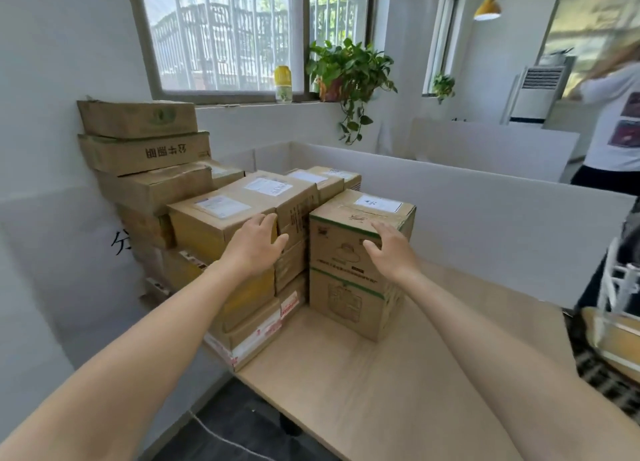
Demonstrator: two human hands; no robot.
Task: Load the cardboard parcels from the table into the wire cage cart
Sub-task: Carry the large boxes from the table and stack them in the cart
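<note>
The upper green-striped parcel stands on its twin toward the back edge of the surface, between both hands. The right hand, spread wide, is at its top edge; the left hand, wide and empty, is farther.

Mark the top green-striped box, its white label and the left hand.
top green-striped box [336, 249], head view, front face under the stripe
white label [378, 204], head view, label's middle on the box top
left hand [254, 247], head view, back of the hand

Stacked parcels on pale table
</note>
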